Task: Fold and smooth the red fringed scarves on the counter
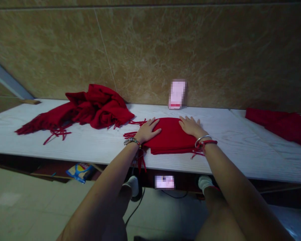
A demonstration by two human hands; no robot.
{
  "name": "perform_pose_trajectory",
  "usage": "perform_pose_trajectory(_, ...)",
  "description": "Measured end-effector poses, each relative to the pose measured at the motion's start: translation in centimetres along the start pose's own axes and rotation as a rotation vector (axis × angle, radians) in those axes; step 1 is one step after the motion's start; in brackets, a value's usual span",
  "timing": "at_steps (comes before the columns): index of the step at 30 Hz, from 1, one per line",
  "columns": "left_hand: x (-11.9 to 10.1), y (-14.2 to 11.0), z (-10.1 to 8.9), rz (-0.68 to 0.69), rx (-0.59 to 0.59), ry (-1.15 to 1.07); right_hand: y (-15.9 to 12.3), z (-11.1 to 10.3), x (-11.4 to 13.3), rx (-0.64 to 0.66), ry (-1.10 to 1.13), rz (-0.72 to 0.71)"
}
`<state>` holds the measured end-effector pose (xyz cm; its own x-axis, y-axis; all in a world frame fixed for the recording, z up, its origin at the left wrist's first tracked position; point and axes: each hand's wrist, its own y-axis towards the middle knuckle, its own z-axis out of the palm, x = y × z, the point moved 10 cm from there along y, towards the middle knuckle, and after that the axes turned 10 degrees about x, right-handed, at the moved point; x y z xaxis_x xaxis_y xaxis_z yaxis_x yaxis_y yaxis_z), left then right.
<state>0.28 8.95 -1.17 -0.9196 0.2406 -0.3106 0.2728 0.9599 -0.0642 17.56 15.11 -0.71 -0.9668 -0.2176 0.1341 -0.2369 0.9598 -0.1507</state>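
A red fringed scarf (169, 135), folded into a flat, roughly rectangular bundle, lies on the white wood-grain table (102, 147) in front of me. Its tassels stick out at the left side, and some hang over the front edge. My left hand (148, 130) rests flat on the left end of the scarf with the fingers spread. On the right end lies my right hand (190, 126), also flat with fingers apart. Bracelets circle both wrists. Neither hand grips the cloth.
To the left, a crumpled red fringed cloth (97, 107) is heaped against the tiled wall. More red cloth (278, 124) lies at the far right. A phone (177, 94) leans on the wall; another lit screen (165, 182) and a blue snack bag (80, 171) are below the tabletop.
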Motion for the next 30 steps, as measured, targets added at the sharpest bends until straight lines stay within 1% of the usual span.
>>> perform_pose_trajectory(3, -0.1, -0.1, -0.1, -0.002, -0.008, 0.005, -0.7, -1.7, -0.4, -0.085, -0.065, 0.035)
perform_pose_trajectory(6, -0.1, 0.0, -0.1, 0.005, -0.013, 0.005, -1.5, -3.9, -0.1, -0.180, -0.072, 0.024)
perform_pose_trajectory(7, -0.1, 0.0, 0.0, 0.010, -0.015, 0.003, -1.7, -4.4, 0.2, -0.189, -0.048, 0.011)
perform_pose_trajectory(9, -0.1, 0.1, 0.0, 0.023, -0.023, -0.005, -1.8, -4.7, 1.5, -0.152, 0.022, -0.056)
perform_pose_trajectory(11, 0.0, 0.1, 0.1, 0.028, -0.040, -0.010, -1.9, -4.0, 3.7, -0.064, 0.078, -0.173)
perform_pose_trajectory(14, 0.1, -0.1, 0.1, 0.039, -0.062, -0.006, -2.8, -2.0, 7.3, 0.053, 0.081, -0.359)
perform_pose_trajectory(15, 0.2, -0.2, 0.1, 0.045, -0.067, -0.003, -3.2, -1.2, 8.2, 0.087, 0.070, -0.405)
perform_pose_trajectory(17, 0.2, -0.4, 0.1, 0.056, -0.071, 0.002, -3.9, 0.4, 9.1, 0.134, 0.042, -0.464)
perform_pose_trajectory(19, 0.2, -0.4, 0.2, 0.058, -0.069, 0.004, -4.4, 1.2, 8.9, 0.136, 0.019, -0.476)
perform_pose_trajectory(22, 0.3, -0.3, 0.2, 0.050, -0.063, -0.006, -4.6, 1.3, 7.3, 0.107, 0.007, -0.434)
perform_pose_trajectory(27, 0.2, -0.3, 0.1, 0.051, -0.061, -0.033, -4.0, 1.0, 3.6, 0.121, 0.009, -0.277)
perform_pose_trajectory(30, 0.2, -0.6, 0.0, 0.052, -0.058, -0.047, -4.3, 0.5, 1.5, 0.048, -0.017, -0.184)
